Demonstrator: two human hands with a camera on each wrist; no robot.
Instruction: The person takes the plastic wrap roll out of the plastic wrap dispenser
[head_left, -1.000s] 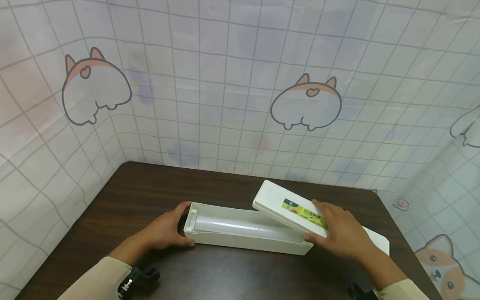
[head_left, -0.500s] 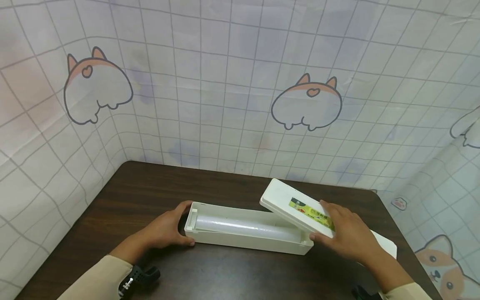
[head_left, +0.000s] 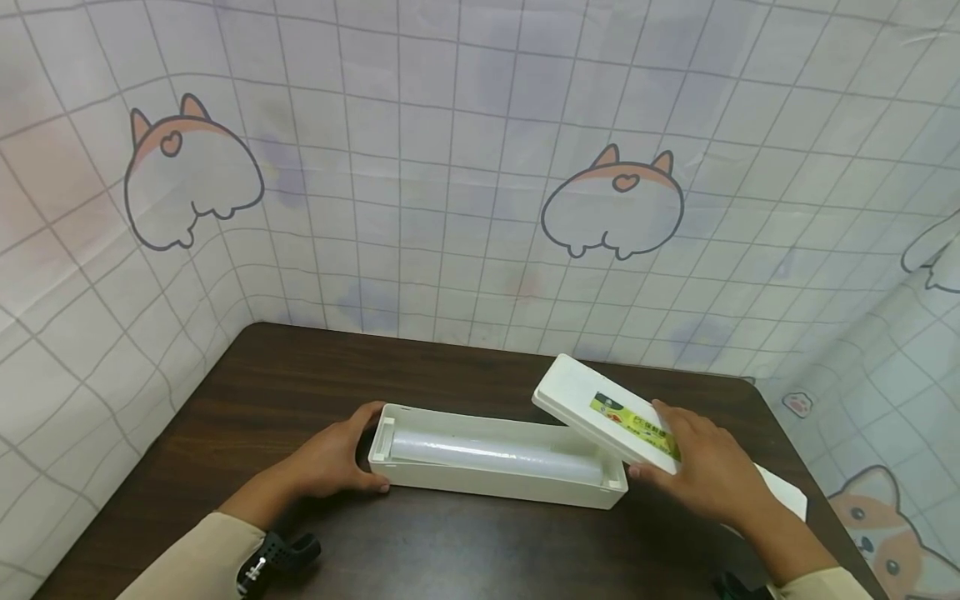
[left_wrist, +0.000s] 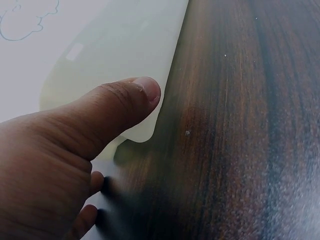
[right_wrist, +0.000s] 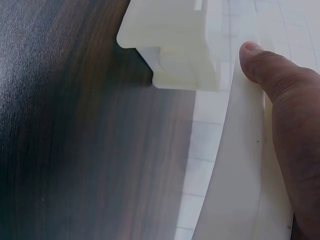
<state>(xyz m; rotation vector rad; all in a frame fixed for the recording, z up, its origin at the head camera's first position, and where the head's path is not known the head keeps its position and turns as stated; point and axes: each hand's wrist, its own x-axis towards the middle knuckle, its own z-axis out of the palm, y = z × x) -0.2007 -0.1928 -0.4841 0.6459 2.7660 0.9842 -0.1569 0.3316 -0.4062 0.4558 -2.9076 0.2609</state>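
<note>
A long off-white cling film box (head_left: 495, 487) lies on the table with its top uncovered. Inside it is a roll of clear cling film (head_left: 495, 457). My left hand (head_left: 333, 454) grips the box's left end, and in the left wrist view its thumb (left_wrist: 125, 102) presses on the side of the box. My right hand (head_left: 708, 467) holds the white lid (head_left: 577, 392) by its edges, thumb on the near side. A green and yellow label is on the lid, which slants across the box's right end, its far left corner raised. The right wrist view shows the lid beside the box's end.
The dark wood table (head_left: 465, 550) has a patterned grid curtain (head_left: 420, 208) hanging close behind it and along both sides. The lid's right end comes near the table's right edge.
My right hand has shifted to the right with the lid, uncovering more of the box's right end. The left hand and the box have stayed in place.
</note>
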